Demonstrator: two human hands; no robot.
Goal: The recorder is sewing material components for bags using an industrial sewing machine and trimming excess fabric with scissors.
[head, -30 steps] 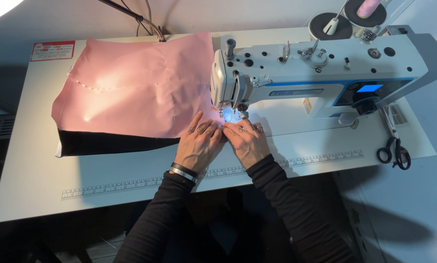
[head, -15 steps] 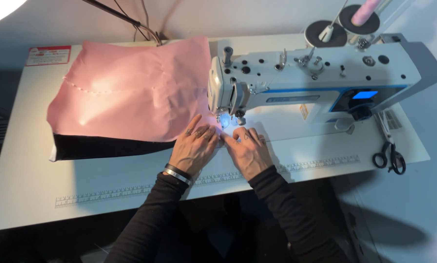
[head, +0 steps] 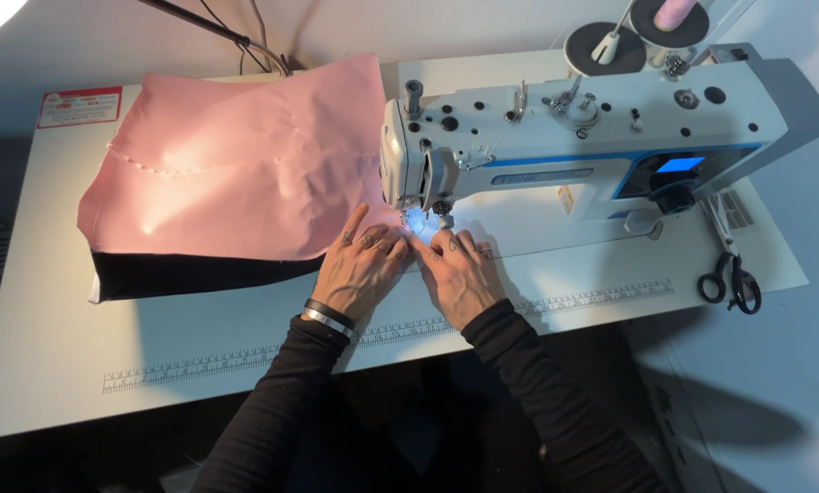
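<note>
A sheet of pink fabric (head: 245, 164) is spread over the left half of the white counter (head: 199, 338), its near right corner drawn under the lit needle area of a white sewing machine (head: 574, 137). The cloth is smooth with soft creases, a faint stitched line is seen across its upper part, and a black layer (head: 199, 274) shows beneath its near edge. The left hand (head: 364, 269) is laid flat on that corner with the fingers (head: 373, 239) spread and unclenched, pressing the cloth down rather than gripping it; the right hand (head: 460, 274) is laid just beside it, the fingers likewise flat and grasping nothing, their tips close to the needle. A dark band and a metal bracelet (head: 327, 318) are worn on the left wrist, and black sleeves cover both arms. No containers are seen. A printed ruler strip (head: 245, 361) runs along the counter's near edge, a red-and-white label (head: 79, 107) is stuck at the far left corner, and black scissors (head: 729, 278) lie at the right, well apart from the hands. Thread spools (head: 674, 14) stand behind the machine, against a pale wall.
</note>
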